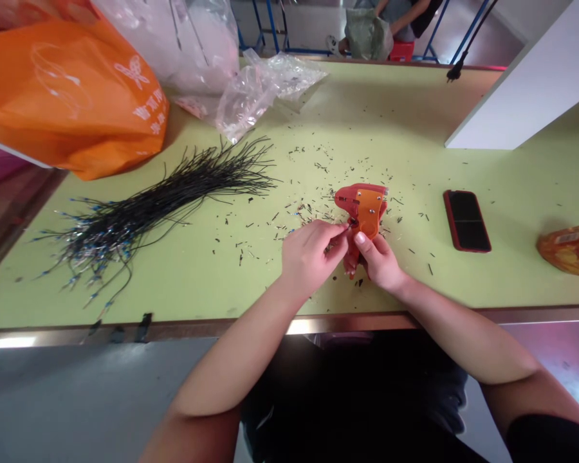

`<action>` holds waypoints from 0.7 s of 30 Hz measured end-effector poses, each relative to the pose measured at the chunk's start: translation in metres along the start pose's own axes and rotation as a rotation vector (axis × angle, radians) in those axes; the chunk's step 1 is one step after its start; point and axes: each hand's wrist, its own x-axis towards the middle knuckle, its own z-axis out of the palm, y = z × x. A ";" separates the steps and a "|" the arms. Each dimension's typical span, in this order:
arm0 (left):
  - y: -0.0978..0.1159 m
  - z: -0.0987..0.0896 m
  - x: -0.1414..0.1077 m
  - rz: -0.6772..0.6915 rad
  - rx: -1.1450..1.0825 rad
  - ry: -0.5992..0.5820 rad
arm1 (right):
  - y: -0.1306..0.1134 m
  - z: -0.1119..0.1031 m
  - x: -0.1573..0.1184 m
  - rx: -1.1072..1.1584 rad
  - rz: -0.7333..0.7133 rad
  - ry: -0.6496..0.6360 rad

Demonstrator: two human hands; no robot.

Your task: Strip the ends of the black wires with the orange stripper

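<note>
My left hand [313, 254] pinches a thin black wire [350, 225] and holds its end at the jaw of a red and orange automatic wire stripper [365, 209]. My right hand [379, 262] is shut around the stripper's lower grip, and my fingers hide part of the tool. To the left lies a large bundle of black wires [159, 199], with blue-tipped metal terminals at its lower left end. Many short black insulation scraps [289, 193] are scattered around both hands on the green tabletop [395, 128].
A black phone in a red case [467, 220] lies to the right, with an orange packet [572, 249] at the right edge. An orange bag [67, 83] and clear plastic bags [251, 90] lie at the back left. A white panel [521, 83] stands back right. A seated person [395, 16] is beyond the table.
</note>
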 end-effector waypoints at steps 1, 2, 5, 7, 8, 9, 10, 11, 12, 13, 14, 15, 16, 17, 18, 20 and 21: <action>0.000 0.000 0.000 0.000 0.011 -0.003 | -0.001 0.001 0.000 -0.012 -0.005 0.005; 0.000 0.000 0.000 0.001 0.020 -0.005 | -0.001 0.001 -0.001 -0.020 -0.009 0.010; -0.001 0.001 -0.001 0.004 0.026 0.003 | 0.000 0.002 -0.001 -0.032 -0.015 0.016; -0.001 0.001 -0.001 -0.007 0.014 0.004 | 0.001 0.001 0.000 -0.032 -0.018 0.025; -0.001 0.001 -0.001 -0.023 0.001 0.004 | 0.001 0.000 0.001 -0.025 -0.021 0.034; -0.001 0.001 -0.001 -0.045 -0.016 0.007 | 0.001 -0.003 0.003 -0.004 -0.024 0.049; -0.001 0.001 -0.001 -0.071 -0.038 0.012 | -0.001 -0.006 0.004 0.031 -0.031 0.073; -0.002 0.000 0.000 -0.099 -0.062 0.019 | -0.003 -0.009 0.007 0.080 -0.039 0.105; -0.003 0.000 0.000 -0.127 -0.086 0.024 | -0.005 -0.013 0.009 0.131 -0.047 0.138; -0.004 0.000 0.001 -0.152 -0.111 0.028 | -0.008 -0.017 0.012 0.174 -0.058 0.171; -0.006 -0.001 0.001 -0.171 -0.135 0.027 | -0.011 -0.020 0.015 0.200 -0.063 0.191; -0.008 -0.001 0.002 -0.187 -0.152 0.018 | -0.013 -0.024 0.017 0.209 -0.060 0.199; -0.010 -0.001 0.002 -0.201 -0.161 0.000 | -0.014 -0.027 0.020 0.212 -0.049 0.201; -0.013 -0.001 0.002 -0.213 -0.161 -0.020 | -0.015 -0.030 0.022 0.215 -0.032 0.196; -0.016 0.000 0.002 -0.224 -0.154 -0.039 | -0.015 -0.032 0.023 0.222 -0.014 0.187; -0.022 0.002 0.002 -0.245 -0.137 -0.057 | -0.013 -0.034 0.025 0.243 0.013 0.146; -0.025 0.003 0.001 -0.252 -0.135 -0.051 | -0.012 -0.035 0.026 0.247 0.024 0.109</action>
